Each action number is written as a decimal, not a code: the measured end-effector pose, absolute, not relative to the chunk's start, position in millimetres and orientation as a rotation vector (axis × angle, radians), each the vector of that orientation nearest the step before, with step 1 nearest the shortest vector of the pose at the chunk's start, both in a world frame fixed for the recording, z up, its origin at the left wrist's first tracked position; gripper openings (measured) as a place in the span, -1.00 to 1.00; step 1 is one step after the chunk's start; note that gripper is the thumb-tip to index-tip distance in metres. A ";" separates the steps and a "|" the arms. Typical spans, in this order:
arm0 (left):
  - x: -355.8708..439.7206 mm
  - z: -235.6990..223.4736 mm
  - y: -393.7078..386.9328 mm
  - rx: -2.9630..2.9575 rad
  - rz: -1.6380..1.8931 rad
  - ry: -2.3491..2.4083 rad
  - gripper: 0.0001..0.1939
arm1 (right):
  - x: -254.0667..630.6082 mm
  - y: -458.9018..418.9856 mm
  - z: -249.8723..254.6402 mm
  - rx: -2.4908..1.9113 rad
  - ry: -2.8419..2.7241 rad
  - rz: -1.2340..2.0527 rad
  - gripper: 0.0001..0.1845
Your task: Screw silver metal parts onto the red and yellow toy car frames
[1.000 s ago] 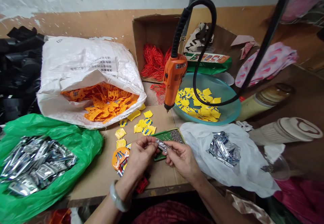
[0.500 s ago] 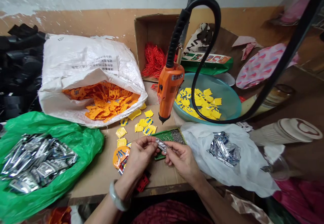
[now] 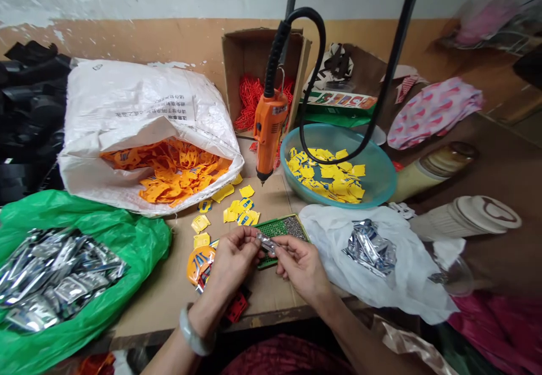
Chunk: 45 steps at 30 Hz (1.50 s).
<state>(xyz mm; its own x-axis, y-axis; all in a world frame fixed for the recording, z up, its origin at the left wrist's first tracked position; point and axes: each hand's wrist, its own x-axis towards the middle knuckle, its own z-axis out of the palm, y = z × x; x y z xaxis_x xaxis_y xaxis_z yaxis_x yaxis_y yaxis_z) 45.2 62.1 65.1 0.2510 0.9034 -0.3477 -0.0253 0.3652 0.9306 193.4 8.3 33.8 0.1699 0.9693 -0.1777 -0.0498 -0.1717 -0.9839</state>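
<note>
In the head view, my left hand [image 3: 232, 259] and my right hand [image 3: 304, 266] are both closed, pinching opposite ends of a small shiny silver part [image 3: 267, 243]. My fingers cover some of it. Just behind it sits a green tray [image 3: 271, 229], with small metal screws [image 3: 295, 227] heaped at its right end. An orange electric screwdriver [image 3: 270, 132] hangs tip down above the cardboard, apart from both hands. Beside my left wrist lies an orange piece with blue lettering [image 3: 199, 265], with red parts [image 3: 237, 307] partly hidden by the wrist.
Yellow parts [image 3: 243, 212] lie loose on the cardboard. A white sack [image 3: 139, 92] holds orange parts; a green bag [image 3: 148, 251] and a white bag [image 3: 322, 239] hold silver ones. A blue-green basin [image 3: 385, 177] with yellow parts and a lidded cup [image 3: 466, 217] stand right.
The hanging screwdriver and its cable have swung to the left in view. The whole scene has shifted slightly. Both hands keep the silver part in nearly the same place.
</note>
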 end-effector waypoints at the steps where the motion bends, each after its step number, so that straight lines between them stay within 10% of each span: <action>1: 44.5 65.0 62.3 0.999 0.776 1.118 -0.72 | 195.1 7.5 35.1 -1.395 -0.988 1.209 -0.73; 45: 6.1 48.0 37.0 2.374 0.506 1.464 -0.37 | 191.5 20.0 44.6 -1.385 -1.328 0.806 -0.70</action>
<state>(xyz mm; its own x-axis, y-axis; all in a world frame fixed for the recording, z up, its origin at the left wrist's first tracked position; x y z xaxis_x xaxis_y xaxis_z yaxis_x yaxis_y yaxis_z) 6.1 37.0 48.0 0.4169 0.8987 0.1362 0.7908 -0.4325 0.4331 191.5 20.0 44.6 0.1707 0.9700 0.1731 0.2938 0.1175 -0.9486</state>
